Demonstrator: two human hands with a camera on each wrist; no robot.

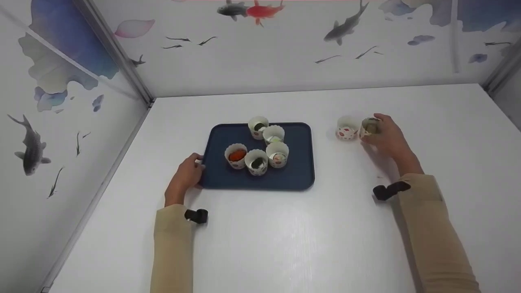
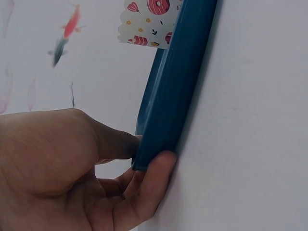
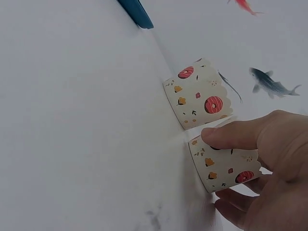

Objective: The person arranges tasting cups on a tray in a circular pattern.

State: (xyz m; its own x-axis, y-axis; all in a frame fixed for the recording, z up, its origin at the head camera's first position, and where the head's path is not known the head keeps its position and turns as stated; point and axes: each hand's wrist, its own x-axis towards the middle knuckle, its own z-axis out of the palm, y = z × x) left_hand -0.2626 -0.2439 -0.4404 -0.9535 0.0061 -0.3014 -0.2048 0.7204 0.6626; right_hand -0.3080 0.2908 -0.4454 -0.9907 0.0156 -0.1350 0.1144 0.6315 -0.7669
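Note:
My left hand pinches the left edge of a dark blue tray, thumb on the rim and fingers underneath in the left wrist view. Several patterned paper cups stand on the tray; one holds something orange-red, others hold dark green or pale pieces. On the table to the right, my right hand grips a paper cup with brownish-green contents, thumb on one side and fingers on the other. Just left of it stands another paper cup, close beside the held one; its contents are hard to make out.
The white table runs back to a wall panel printed with fish. A second printed panel rises along the left side. Black wrist cameras are strapped to both sleeves.

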